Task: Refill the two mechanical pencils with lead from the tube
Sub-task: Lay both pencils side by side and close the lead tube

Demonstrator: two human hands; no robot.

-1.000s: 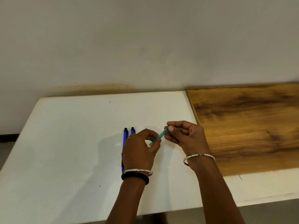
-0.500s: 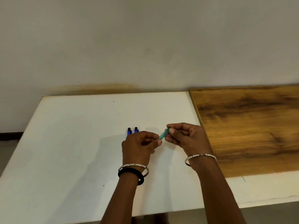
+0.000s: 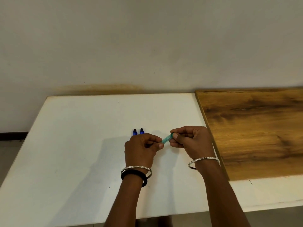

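A small teal lead tube (image 3: 167, 138) is held between both hands above the white table (image 3: 73, 136). My right hand (image 3: 190, 140) pinches its far end with thumb and fingers. My left hand (image 3: 141, 149) grips its near end with fingertips. Two blue mechanical pencils (image 3: 138, 132) lie side by side on the table behind my left hand; only their dark-capped far ends show, the rest is hidden by the hand.
A brown wooden board (image 3: 255, 128) lies on the table's right part, its edge close to my right wrist. A pale wall runs along the table's far edge. The front edge of the table is below my forearms.
Both hands stay on the teal tube. My left hand has slid over the pencils, hiding more of them; the camera view has shifted slightly.
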